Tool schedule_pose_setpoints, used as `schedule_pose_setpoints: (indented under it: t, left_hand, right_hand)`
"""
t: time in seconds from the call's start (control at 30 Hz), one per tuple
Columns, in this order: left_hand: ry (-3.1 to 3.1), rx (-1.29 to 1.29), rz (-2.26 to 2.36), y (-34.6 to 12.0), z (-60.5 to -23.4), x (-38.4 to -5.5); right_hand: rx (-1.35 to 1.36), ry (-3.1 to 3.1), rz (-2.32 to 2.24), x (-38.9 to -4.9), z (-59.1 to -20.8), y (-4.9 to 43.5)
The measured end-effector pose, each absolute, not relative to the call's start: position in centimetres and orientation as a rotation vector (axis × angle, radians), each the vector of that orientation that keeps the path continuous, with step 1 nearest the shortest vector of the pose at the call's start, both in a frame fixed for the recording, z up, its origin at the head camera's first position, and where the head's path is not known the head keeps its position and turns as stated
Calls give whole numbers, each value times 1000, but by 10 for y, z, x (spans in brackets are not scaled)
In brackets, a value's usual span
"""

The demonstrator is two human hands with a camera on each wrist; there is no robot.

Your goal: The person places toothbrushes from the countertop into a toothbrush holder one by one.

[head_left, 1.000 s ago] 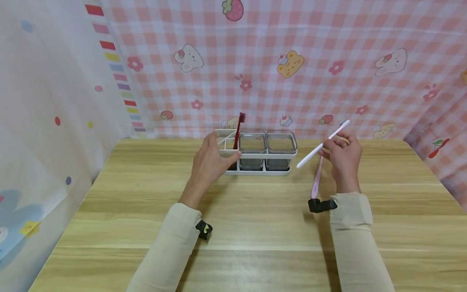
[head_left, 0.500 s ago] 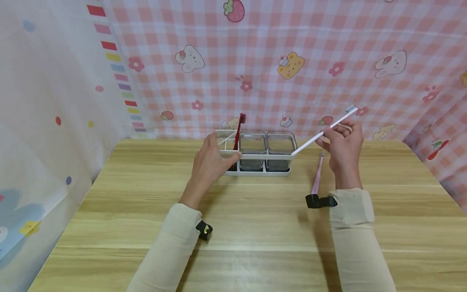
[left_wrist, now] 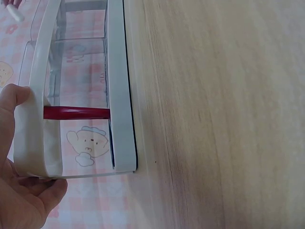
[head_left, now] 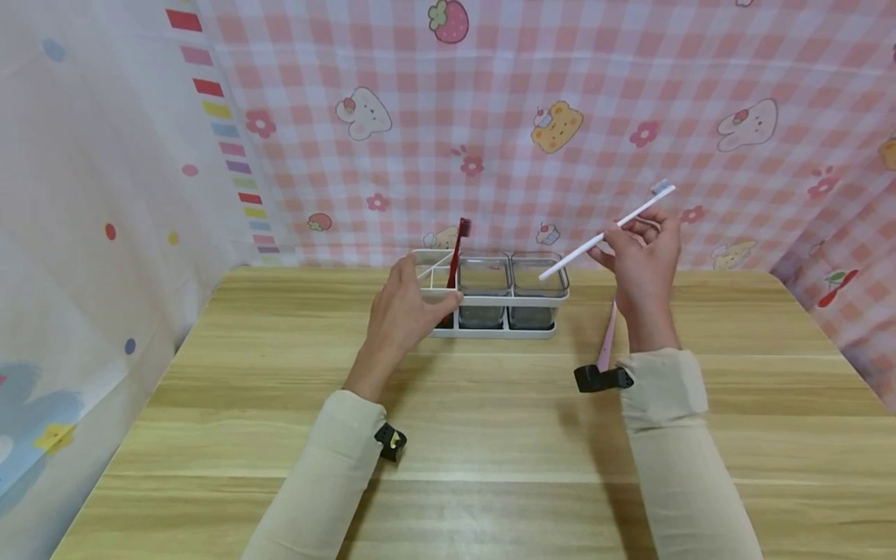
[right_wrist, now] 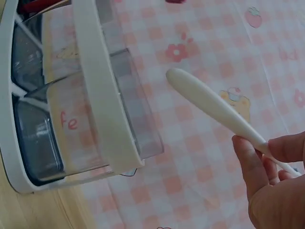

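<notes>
My left hand (head_left: 397, 315) grips the left end of a white toothbrush holder (head_left: 514, 301), thumb on its front rim and fingers round the far side. A red toothbrush (head_left: 456, 253) stands tilted in the divided left section, bristles up; its handle (left_wrist: 76, 113) crosses the frame in the left wrist view. Two clear cups (head_left: 537, 278) sit side by side in the right part. Up and to the right, my right hand (head_left: 647, 260) pinches a white toothbrush (head_left: 577, 253) slantwise, bristles up. Its rounded handle end (right_wrist: 190, 87) overlaps the right cup in the head view.
On the wooden table (head_left: 490, 435) a pink toothbrush (head_left: 607, 338) lies under my right wrist, partly hidden. A pink checked cloth (head_left: 420, 140) hangs right behind the holder, and a pale cloth (head_left: 91, 233) hangs on the left.
My right hand has risen and moved left with the white toothbrush, whose handle end has gone from beside the holder to over the right cup. The left hand has not moved.
</notes>
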State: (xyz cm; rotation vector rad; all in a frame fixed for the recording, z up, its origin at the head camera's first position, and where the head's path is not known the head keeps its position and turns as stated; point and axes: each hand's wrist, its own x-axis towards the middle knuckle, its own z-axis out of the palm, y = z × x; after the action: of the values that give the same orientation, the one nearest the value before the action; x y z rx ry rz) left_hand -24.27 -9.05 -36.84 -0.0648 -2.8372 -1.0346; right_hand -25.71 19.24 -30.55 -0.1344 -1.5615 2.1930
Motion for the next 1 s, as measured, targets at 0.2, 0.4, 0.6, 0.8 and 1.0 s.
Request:
schedule_pose_setpoints:
  t: [0.2,0.4,0.6,0.8,1.0]
  left_hand:
    - [-2833,-60,-1042,-90,-369,-242]
    - [-2822,-73,-1047,-90,-368,-243]
    - [-2823,-75,-1041,-90,-368,-243]
    - [-2833,-77,-1022,-90,-368,-243]
    - [-2834,-81,-1023,-91,-368,-244]
  right_hand:
    - [-40,-1601,2109,-260,-304,177]
    - [21,-1595,2119,-260,-300,164]
    - [74,-1602,2134,-259,-297,152]
    - [129,-1616,2145,-259,-298,140]
    - [161,-1669,2132,-259,-304,128]
